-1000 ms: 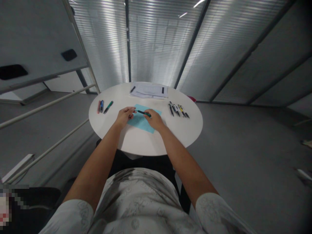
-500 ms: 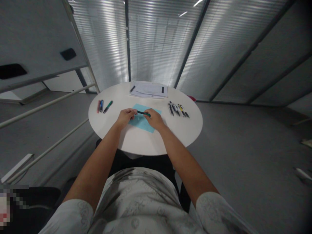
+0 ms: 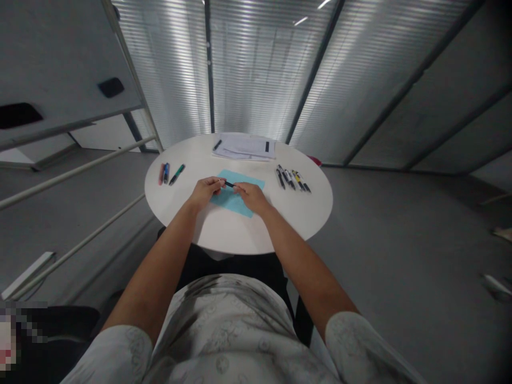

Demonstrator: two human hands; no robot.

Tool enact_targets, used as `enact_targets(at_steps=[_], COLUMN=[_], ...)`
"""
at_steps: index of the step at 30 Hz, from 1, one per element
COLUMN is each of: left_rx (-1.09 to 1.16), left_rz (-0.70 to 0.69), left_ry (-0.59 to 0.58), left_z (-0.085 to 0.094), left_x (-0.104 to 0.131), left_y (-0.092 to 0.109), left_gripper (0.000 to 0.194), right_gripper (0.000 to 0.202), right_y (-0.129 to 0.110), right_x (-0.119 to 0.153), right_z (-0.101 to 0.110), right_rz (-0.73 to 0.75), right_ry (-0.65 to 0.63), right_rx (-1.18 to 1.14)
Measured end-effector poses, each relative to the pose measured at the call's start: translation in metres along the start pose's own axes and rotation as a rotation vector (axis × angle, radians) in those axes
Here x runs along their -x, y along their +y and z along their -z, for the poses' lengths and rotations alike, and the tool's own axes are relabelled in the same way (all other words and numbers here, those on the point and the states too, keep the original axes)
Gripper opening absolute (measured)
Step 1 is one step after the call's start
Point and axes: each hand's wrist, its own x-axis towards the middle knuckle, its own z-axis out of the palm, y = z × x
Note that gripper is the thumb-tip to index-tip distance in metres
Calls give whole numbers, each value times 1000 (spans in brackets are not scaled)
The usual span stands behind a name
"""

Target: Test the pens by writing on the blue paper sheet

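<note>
A dark pen (image 3: 229,184) spans the short gap between my two hands, above a light blue sheet (image 3: 236,205) on the round white table. My left hand (image 3: 207,191) is closed on the pen's left end in a pinch. At the other end, my right hand (image 3: 250,195) grips it with thumb and fingers, hiding that part of the pen. Only the dark middle stretch of the pen shows.
On the left of the table (image 3: 224,240) lie a red pen (image 3: 161,174), a blue pen (image 3: 166,173) and a green pen (image 3: 177,174). Several black, white and yellow pens (image 3: 293,178) lie to the right. Papers (image 3: 244,148) are stacked at the back.
My right hand's fingers have shifted left along the pen, and its green right end is now covered. My left hand keeps its hold in nearly the same place.
</note>
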Motion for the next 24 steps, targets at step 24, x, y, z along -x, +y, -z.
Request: enact_targets(at_steps=[24], left_rx=[-14], left_rz=[-8], left_ry=[-30], left_z=[5], left_x=[-4], left_y=[-8], left_gripper=[40], right_gripper=[17], right_y=[5], right_x=[-2], right_z=[-4], right_rz=[-99], right_ry=[153], right_rx=[-132])
